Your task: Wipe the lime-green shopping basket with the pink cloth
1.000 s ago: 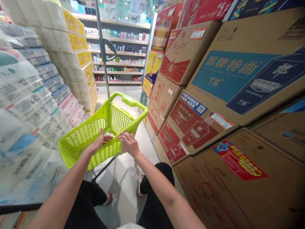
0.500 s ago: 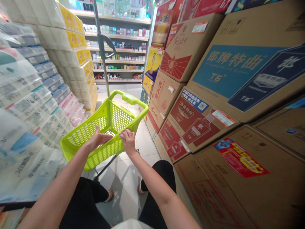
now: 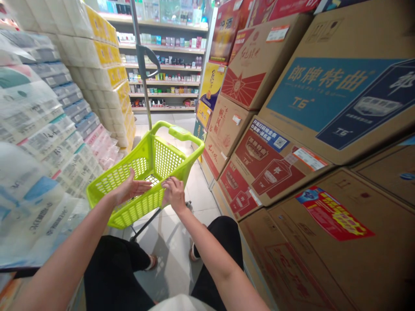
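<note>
A lime-green shopping cart (image 3: 139, 210), its basket slatted and with nothing visible inside, stands tilted across the view in front of my knees. My left hand (image 3: 127, 189) reaches over the basket's near side, fingers stretched out together and thumb raised, holding nothing. At the same near rim, farther right, my right hand (image 3: 174, 192) has its fingers curled over the edge, with the thumb below. The cart's green push handle (image 3: 178, 133) is at the far end, untouched. A grey pole (image 3: 145, 97) with a dark curved grip rises behind the basket.
Stacked cartons (image 3: 253, 157) wall the right side closely. On the left are plastic-wrapped paper packs (image 3: 42, 116) and yellow-ended bundles (image 3: 113, 73). Shelves of small boxed goods (image 3: 168, 65) close off the far end. Pale floor tiles (image 3: 202, 207) run between.
The whole view has shifted slightly, so the cart and shelves appear a little farther right. My left hand sits slightly farther left along the basket; the right hand keeps its place on the rim.
</note>
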Demonstrator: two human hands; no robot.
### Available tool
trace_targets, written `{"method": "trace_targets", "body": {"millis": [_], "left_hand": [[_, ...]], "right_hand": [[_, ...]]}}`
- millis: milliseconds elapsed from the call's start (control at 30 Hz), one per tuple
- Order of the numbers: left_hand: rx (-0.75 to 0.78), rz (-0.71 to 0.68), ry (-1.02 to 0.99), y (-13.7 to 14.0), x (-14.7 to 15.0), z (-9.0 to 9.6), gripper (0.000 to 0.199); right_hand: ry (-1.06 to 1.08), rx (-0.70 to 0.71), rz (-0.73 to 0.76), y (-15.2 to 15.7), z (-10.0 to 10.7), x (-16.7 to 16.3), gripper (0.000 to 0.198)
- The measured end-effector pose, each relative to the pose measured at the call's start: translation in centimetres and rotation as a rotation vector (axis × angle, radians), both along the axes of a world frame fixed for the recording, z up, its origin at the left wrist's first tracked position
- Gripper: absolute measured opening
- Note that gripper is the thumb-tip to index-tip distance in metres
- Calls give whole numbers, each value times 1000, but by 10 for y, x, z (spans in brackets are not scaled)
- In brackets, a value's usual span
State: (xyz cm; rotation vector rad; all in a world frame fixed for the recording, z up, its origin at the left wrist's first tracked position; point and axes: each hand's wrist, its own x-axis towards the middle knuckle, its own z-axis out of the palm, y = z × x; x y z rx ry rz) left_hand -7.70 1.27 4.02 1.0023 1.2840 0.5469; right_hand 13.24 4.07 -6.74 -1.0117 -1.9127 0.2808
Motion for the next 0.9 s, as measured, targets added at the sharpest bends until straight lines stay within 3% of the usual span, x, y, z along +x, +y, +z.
{"method": "trace_targets", "body": {"millis": [100, 233, 400, 533, 700, 833, 900], "left_hand": [[2, -33, -9, -1, -3, 3, 108], [5, -61, 31, -4, -1, 7, 99], [5, -76, 134, -6, 5, 11, 96], [31, -78, 207, -6, 4, 9, 98], [3, -69, 132, -1, 2, 7, 100], [-16, -35, 104, -3, 3, 8, 104], [-9, -40, 90, -5, 1, 6, 104]], "right_hand": [[53, -34, -123, 2, 2, -1, 20], [-24, -26, -19, -6, -5, -7, 21], [-1, -45, -113, -16, -14, -15, 23], [-75, 13, 36, -18, -14, -16, 21], [23, -71, -160, -17, -8, -15, 26], [-75, -30, 45, -22, -9, -20, 20], [-66, -47, 13, -21, -9, -20, 19]]}}
